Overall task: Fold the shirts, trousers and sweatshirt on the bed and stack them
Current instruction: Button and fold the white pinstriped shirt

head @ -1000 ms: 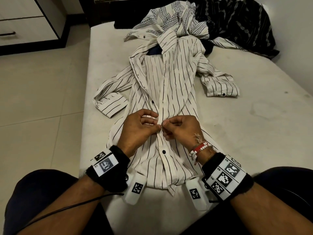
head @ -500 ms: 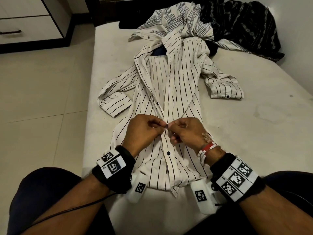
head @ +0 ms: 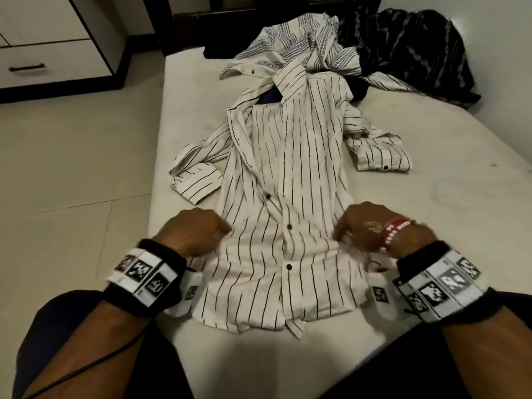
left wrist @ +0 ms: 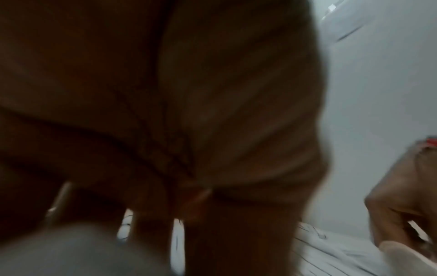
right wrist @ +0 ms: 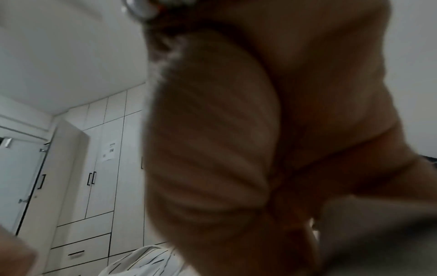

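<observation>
A white shirt with black pinstripes point(head: 288, 182) lies face up on the bed point(head: 446, 203), its lower buttons closed, its collar far from me and its sleeves bent out to both sides. My left hand point(head: 198, 228) sits at the shirt's left edge at waist height, with fingers curled and thumb on the cloth. At the right edge my right hand point(head: 359, 226) curls its fingers over the bunched fabric. Both wrist views are blurred; striped cloth point(left wrist: 331, 257) shows below the left hand's fingers point(left wrist: 151, 224).
A crumpled white patterned shirt point(head: 302, 44) and a black patterned garment point(head: 408, 44) are heaped at the far end of the bed. Something dark blue point(head: 270, 96) shows under the collar. The bed's left edge drops to a tiled floor point(head: 72, 182) beside a drawer unit point(head: 43, 53).
Both hands have left the button placket at the shirt's middle. They have moved apart, the left hand to the left edge and the right hand to the right edge.
</observation>
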